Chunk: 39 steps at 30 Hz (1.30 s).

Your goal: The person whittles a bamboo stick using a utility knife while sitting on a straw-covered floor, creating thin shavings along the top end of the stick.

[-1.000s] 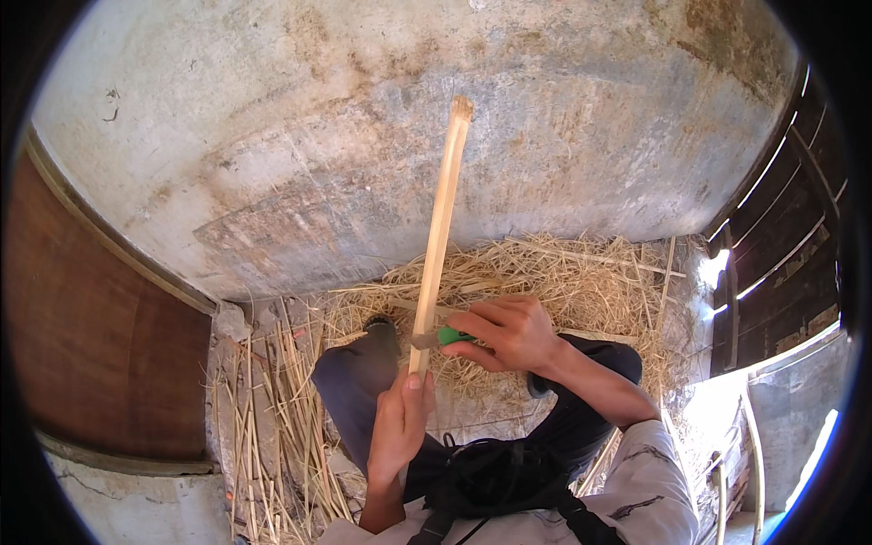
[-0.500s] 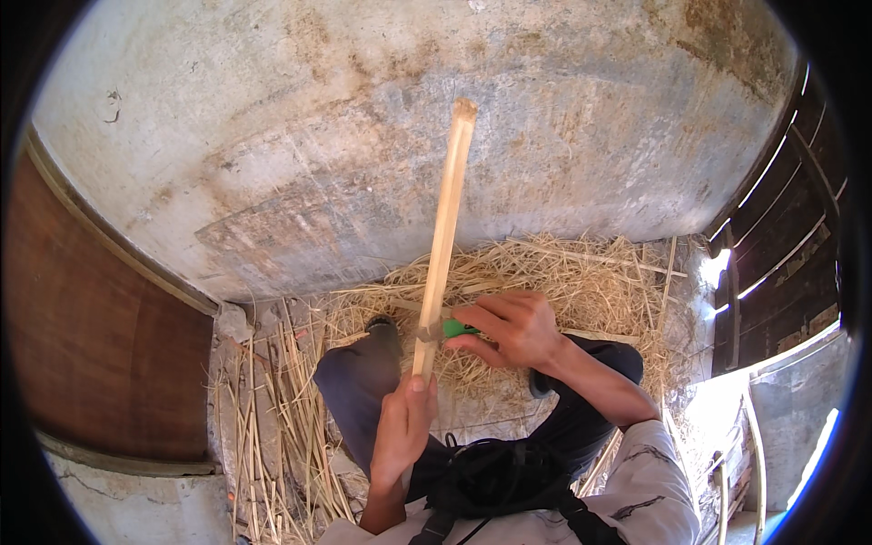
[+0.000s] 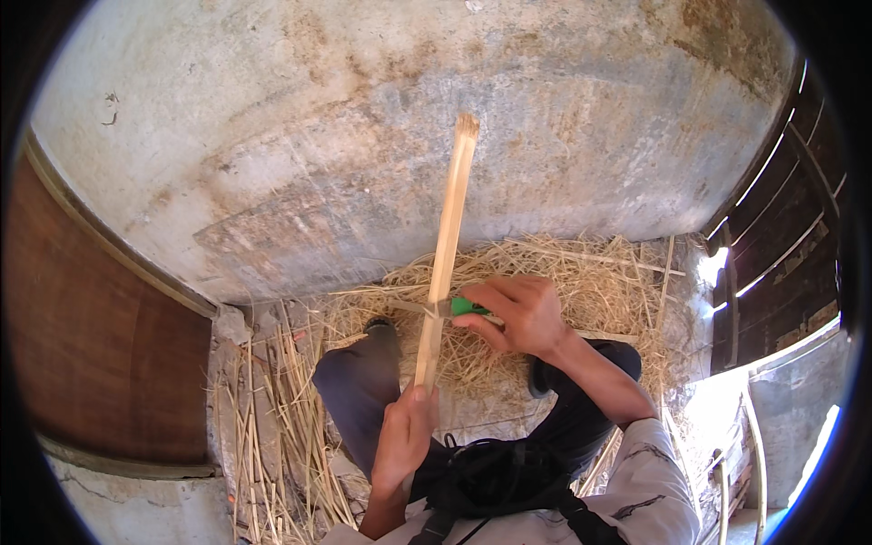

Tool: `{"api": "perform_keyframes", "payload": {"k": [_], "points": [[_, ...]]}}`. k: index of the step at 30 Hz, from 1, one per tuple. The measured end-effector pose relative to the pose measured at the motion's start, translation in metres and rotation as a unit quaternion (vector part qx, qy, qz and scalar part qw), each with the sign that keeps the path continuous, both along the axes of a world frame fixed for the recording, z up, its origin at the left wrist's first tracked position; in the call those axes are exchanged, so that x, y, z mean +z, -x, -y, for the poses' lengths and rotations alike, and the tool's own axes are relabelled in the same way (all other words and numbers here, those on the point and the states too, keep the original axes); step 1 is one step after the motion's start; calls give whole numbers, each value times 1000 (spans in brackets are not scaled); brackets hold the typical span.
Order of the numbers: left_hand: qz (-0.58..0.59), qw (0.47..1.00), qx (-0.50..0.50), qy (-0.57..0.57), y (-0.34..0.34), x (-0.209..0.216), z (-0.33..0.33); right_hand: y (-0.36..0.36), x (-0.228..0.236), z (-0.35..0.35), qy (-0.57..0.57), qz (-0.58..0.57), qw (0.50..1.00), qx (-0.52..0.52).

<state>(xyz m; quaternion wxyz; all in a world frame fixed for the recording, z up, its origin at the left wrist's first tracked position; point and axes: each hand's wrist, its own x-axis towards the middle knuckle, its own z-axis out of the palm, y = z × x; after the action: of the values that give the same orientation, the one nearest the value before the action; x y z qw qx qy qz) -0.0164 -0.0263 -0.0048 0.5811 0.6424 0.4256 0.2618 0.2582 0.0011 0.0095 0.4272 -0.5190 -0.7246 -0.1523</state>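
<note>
A long, pale split bamboo strip (image 3: pixel 452 213) stands tilted away from me, its frayed far end in front of the wall. My left hand (image 3: pixel 404 436) is closed round the near end, thumb along the top. In my right hand (image 3: pixel 525 313) is a knife with a green handle (image 3: pixel 468 307), gripped by the fingers. Its blade lies across the strip, above my left hand, and looks to be touching it. How deep the edge sits cannot be made out. My bent legs in dark trousers (image 3: pixel 363 391) lie on either side.
Curly shavings (image 3: pixel 590 282) cover the floor along the stained wall (image 3: pixel 318 163). Several thin strips (image 3: pixel 282 427) lie on the left, beside a brown wooden panel (image 3: pixel 109 318). A black bag (image 3: pixel 495 477) rests at my waist. Dark slatted boards (image 3: pixel 781 245) stand at the right.
The knife has moved up along the strip, away from my left hand. The strip's far end sits slightly lower in the view. Both hands keep their hold.
</note>
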Motion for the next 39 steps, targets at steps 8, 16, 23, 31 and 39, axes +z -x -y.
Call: {"api": "perform_keyframes", "payload": {"k": [8, 16, 23, 31, 39], "points": [[-16, 998, -67, 8, 17, -32, 25, -79, 17, -19, 84, -196, 970, -119], [10, 998, -38, 56, 22, -23, 9, -77, 18, -9, 106, -367, 923, -55], [13, 999, -6, 30, 7, -10, -7, -40, 10, 0, 144, -231, 961, 56], [40, 998, 18, 35, -6, 2, -14, 9, -8, 4, 78, -59, 985, 141], [-7, 995, 15, -101, -8, 8, -14, 15, -12, 6, 45, -32, 991, 119]]}}
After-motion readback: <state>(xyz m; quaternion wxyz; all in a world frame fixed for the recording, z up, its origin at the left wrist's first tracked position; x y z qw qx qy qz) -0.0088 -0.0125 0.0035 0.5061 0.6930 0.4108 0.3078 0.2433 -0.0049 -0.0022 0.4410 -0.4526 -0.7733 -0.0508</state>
